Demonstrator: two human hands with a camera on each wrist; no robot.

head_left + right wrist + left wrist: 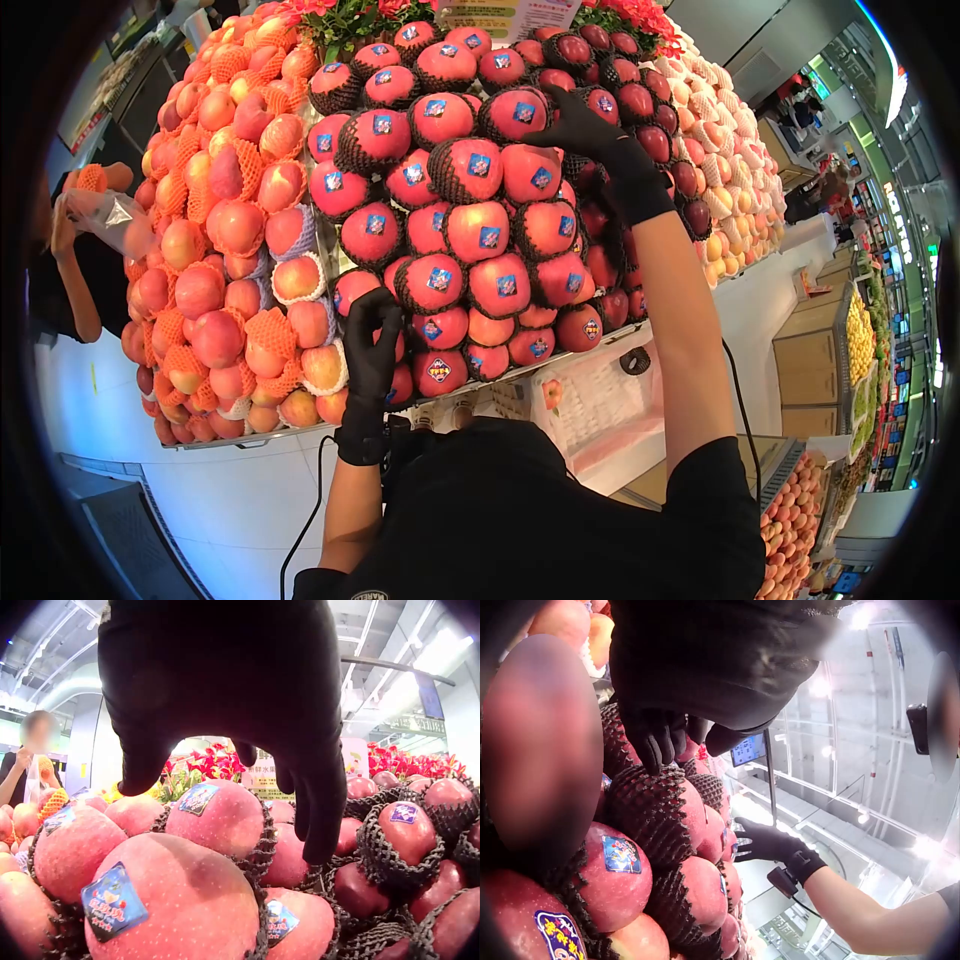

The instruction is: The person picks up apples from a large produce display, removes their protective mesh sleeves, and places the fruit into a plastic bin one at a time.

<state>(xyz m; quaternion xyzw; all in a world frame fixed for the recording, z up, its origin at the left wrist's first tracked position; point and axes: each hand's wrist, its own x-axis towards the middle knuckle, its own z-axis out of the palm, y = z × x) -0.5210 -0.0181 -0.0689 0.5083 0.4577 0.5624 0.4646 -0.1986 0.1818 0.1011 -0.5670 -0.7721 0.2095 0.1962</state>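
Note:
Both hands wear black gloves over a sloped pile of red apples with blue stickers, many in black foam nets. My right hand [590, 135] reaches to the upper right of the pile. Its thumb and fingers are spread apart above a stickered apple [216, 817] in the right wrist view. A larger apple [169, 900] lies in front of it. My left hand [373, 345] is low at the pile's left edge, fingers loosely bent. In the left wrist view its fingertips are right at the black net of an apple [656, 810].
Fruit in orange foam nets [235, 230] fills the left of the stand. Dark red apples [635, 100] and pale netted fruit [720, 150] lie on the right. Red flowers [210, 761] and a sign stand behind. At the far left another person holds a plastic bag [105, 215].

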